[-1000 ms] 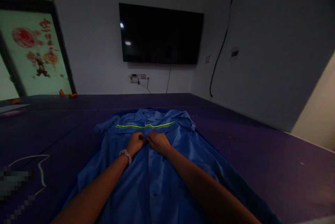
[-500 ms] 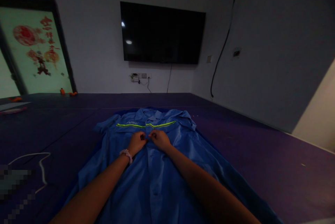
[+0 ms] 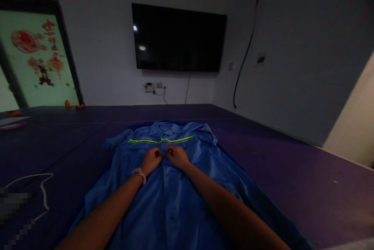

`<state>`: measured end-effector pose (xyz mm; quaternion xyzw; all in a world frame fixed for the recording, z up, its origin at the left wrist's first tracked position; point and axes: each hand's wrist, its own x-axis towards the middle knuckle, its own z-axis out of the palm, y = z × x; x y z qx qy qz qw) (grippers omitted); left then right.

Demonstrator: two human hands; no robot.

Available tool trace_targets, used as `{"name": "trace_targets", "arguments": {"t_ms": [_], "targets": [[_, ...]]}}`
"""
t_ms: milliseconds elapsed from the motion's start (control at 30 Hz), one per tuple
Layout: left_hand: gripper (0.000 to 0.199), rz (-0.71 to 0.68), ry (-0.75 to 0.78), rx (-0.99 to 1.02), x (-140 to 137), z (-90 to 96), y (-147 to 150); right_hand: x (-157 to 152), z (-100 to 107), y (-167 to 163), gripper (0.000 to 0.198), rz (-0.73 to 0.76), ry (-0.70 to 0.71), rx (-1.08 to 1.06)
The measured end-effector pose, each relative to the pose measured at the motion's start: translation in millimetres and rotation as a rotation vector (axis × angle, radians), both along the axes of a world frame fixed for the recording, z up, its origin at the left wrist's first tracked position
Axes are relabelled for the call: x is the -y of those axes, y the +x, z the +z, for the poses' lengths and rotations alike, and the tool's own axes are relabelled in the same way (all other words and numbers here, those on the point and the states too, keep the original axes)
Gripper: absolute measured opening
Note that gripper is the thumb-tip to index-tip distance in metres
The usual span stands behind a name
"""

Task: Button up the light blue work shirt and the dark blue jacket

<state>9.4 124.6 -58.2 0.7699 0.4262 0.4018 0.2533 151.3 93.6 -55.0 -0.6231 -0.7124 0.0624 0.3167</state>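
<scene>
A blue work shirt (image 3: 154, 199) with a yellow-green stripe across its chest lies spread on the purple floor, collar away from me. My left hand (image 3: 152, 159), with a pink scrunchie (image 3: 139, 175) at the wrist, pinches the shirt's front placket just below the stripe. Close beside it, my right hand (image 3: 177, 156) pinches the placket from the other side, fingertips nearly meeting the left ones. Whatever button or buttonhole is between the fingertips is too small and dark to make out. Further down the placket a button (image 3: 172, 217) shows.
A white cable (image 3: 44, 191) curls on the purple floor (image 3: 263, 164) at the left, near a blurred-out object. Small orange things (image 3: 79, 106) lie by the glass door (image 3: 37, 59). A television (image 3: 178, 37) hangs on the far wall, and a black cable (image 3: 245, 57) dangles at the right.
The view has shifted slightly. Both hands stay at the same spot on the placket, with only slight finger movement.
</scene>
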Motion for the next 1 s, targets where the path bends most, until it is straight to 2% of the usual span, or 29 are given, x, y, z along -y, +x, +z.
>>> {"name": "trace_targets", "arguments": {"t_ms": [200,1000], "targets": [[0.009,-0.026,-0.016,0.016,-1.5,-0.3,0.0,2.1,0.5,-0.8,0.023,0.012,-0.003,0.051],[0.011,-0.008,-0.028,0.002,-5.0,-3.5,1.7,6.7,4.5,-2.3,0.024,0.005,-0.023,0.073]]}}
